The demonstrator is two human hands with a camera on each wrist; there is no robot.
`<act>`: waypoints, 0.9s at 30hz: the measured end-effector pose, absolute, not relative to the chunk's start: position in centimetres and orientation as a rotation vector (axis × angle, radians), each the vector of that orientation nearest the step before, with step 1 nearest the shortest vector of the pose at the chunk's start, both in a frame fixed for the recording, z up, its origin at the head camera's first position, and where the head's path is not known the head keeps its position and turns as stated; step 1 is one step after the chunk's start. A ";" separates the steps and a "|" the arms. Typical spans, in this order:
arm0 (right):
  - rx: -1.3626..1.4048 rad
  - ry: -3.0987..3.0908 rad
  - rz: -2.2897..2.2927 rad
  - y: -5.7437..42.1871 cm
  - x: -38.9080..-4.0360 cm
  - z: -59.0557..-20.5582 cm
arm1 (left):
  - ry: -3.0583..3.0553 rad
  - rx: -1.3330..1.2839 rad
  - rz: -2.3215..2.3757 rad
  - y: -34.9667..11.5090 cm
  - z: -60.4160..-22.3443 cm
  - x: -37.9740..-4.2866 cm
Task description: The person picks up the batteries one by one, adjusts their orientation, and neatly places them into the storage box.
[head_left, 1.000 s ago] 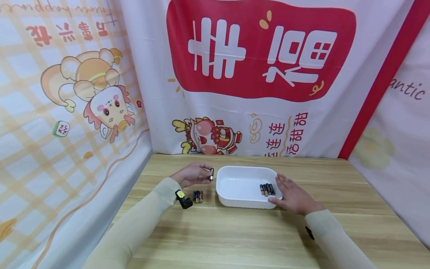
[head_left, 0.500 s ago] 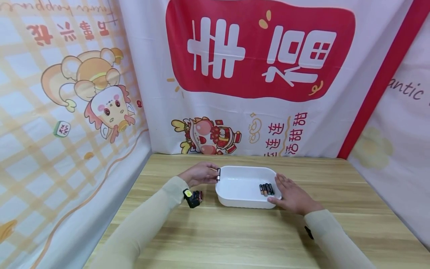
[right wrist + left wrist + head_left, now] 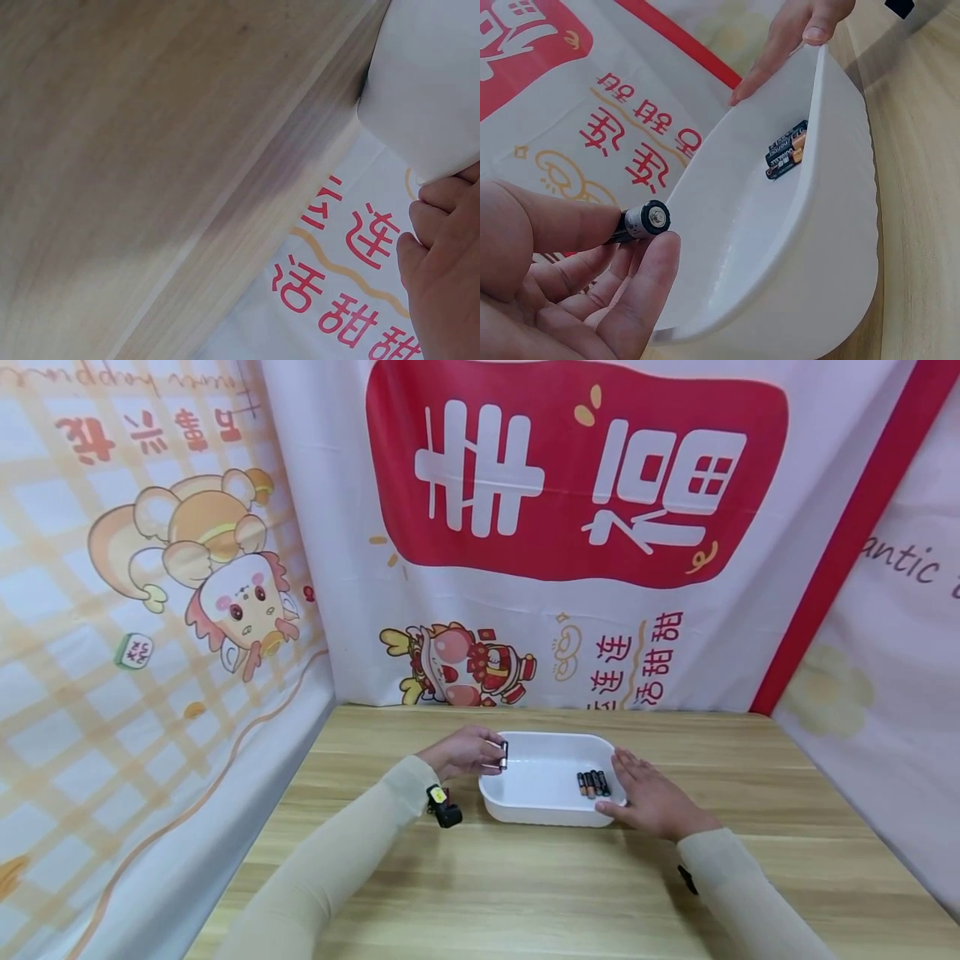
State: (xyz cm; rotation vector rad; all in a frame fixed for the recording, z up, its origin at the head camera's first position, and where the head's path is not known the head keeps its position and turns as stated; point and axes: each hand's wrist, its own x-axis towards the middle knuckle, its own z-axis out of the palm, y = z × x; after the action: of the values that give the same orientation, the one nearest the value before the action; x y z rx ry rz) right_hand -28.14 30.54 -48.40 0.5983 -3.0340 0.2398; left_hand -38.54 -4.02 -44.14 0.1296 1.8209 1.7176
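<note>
A single battery (image 3: 504, 756) has been carried by the left hand (image 3: 468, 752) from outside the white box (image 3: 551, 816) to over its rim at the end nearest that hand. The battery is pinched between thumb and fingers. By the right hand (image 3: 651, 795), fingers extended, the box's opposite end is touched. Four other batteries (image 3: 593, 783) are laid side by side inside, just beside the right hand.

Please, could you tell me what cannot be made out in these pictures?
Left wrist view: far end of the held battery, hidden by the left hand.
Head view: print on the batteries inside the white container, too small.
Right wrist view: part of the right hand, cut off by the right edge.
</note>
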 end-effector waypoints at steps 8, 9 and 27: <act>0.600 -3.032 0.251 30.5 -28.1 -48.2 | 1.827 0.153 1.712 -2.7 -44.2 -38.4; 0.601 -3.034 0.251 30.4 -28.1 -48.2 | 1.830 0.154 1.707 -2.5 -44.2 -38.4; 0.593 -3.030 0.239 30.6 -28.2 -48.4 | 1.854 0.171 1.640 0.7 -44.8 -38.7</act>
State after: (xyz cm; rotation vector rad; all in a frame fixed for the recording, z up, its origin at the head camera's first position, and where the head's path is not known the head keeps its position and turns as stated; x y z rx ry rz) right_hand -28.19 30.59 -48.38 0.5931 -3.0304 0.2395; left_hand -38.66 0.65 -44.75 0.1708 1.8535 1.6400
